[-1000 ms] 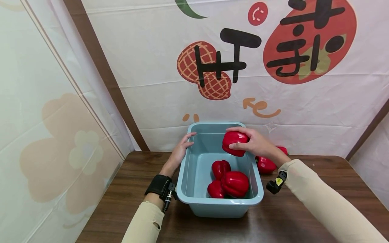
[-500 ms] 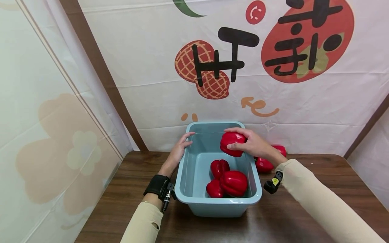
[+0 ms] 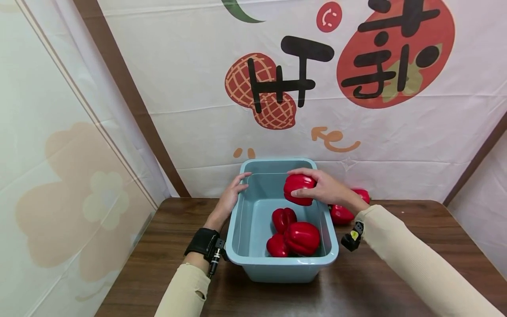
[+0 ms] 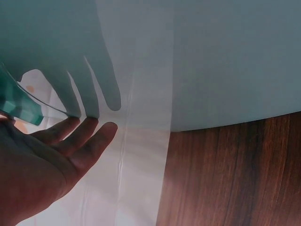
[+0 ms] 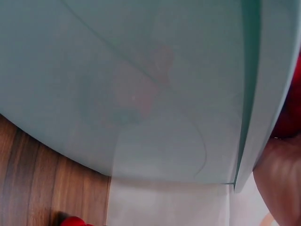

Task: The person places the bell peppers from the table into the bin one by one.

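1. A dark wooden table (image 3: 158, 255) stands in a corner hung with white printed cloth (image 3: 190, 88); the sheet at the back shows a red fruit with black characters, a netted peanut shape and an orange arrow.
2. At the left of the scene, the left hand (image 3: 229, 199) lies against the outer left wall of a light blue plastic tub (image 3: 277, 268), up near the far corner of the rim. Its fingers are straight and slightly spread, pressed flat on the plastic; the left wrist view shows the fingertips (image 4: 101, 134) meeting the tub wall, with their shadow thrown on it. A black strap (image 3: 203, 242) circles that wrist above a beige sleeve (image 3: 184, 293).
3. Inside the tub, towards its near end, lie three red peppers (image 3: 295, 235), bunched and touching one another.
4. Above the far half of the tub, the right hand (image 3: 322, 188) holds a fourth red pepper (image 3: 298, 189) in the air, thumb on the near side and fingers curled over the top. The held pepper hangs clear of the three below.
5. To the right of the tub, on the table by the back cloth, lie two more red peppers (image 3: 342, 214), partly hidden by the right forearm.
6. A small black device (image 3: 350, 240) hangs under the right wrist, just beside the tub's right rim.
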Tool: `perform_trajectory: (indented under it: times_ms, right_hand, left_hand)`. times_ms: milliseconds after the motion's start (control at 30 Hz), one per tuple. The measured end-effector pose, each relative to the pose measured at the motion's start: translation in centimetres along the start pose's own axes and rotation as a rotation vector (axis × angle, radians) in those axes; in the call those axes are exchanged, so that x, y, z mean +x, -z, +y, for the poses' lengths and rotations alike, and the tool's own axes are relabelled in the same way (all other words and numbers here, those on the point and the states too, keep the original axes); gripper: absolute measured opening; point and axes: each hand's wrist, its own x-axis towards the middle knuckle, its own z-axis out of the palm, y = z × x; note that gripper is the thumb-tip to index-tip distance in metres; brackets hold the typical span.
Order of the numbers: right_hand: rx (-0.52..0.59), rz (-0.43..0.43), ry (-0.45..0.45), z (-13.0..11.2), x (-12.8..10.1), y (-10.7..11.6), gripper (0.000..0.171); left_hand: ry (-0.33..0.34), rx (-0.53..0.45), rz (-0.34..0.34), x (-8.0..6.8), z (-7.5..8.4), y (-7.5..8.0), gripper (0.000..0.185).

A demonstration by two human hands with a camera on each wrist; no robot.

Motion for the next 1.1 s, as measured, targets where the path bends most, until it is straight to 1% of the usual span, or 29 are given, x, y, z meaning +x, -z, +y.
perform_trajectory:
  times_ms: [167,267,433,533,733,1000,1033,1100]
  right_hand:
    - [-0.024,-0.023,-0.004,-0.1,0.1,0.0,0.069]
    - [-0.037,-0.037,-0.01,-0.1,0.3,0.0,0.069]
    - [-0.055,-0.053,-0.019,-0.2,0.3,-0.1,0.069]
    - [-0.065,-0.056,-0.022,-0.2,0.3,-0.1,0.069]
    - [-0.072,-0.066,-0.027,-0.2,0.4,-0.1,0.069]
    - [-0.09,-0.085,-0.018,-0.2,0.4,-0.1,0.068]
    - [-0.093,-0.087,-0.019,-0.2,0.4,-0.1,0.068]
    - [-0.105,-0.094,-0.018,-0.3,0.4,-0.1,0.069]
  left_hand:
    - [0.009,0.02,-0.001,-0.9,1.4,-0.2,0.048]
    - [0.012,0.013,0.002,-0.5,1.0,-0.1,0.048]
    - [0.002,0.001,0.012,0.4,-0.5,0.1,0.047]
    - [-0.007,0.008,0.023,0.7,-1.0,0.1,0.046]
    - [-0.027,0.008,0.027,0.6,-1.1,0.0,0.046]
    - [-0.02,0.006,0.03,0.6,-1.1,0.0,0.046]
    - [-0.02,0.003,0.025,0.4,-0.8,0.0,0.046]
    - [-0.026,0.001,0.024,0.4,-0.8,-0.1,0.046]
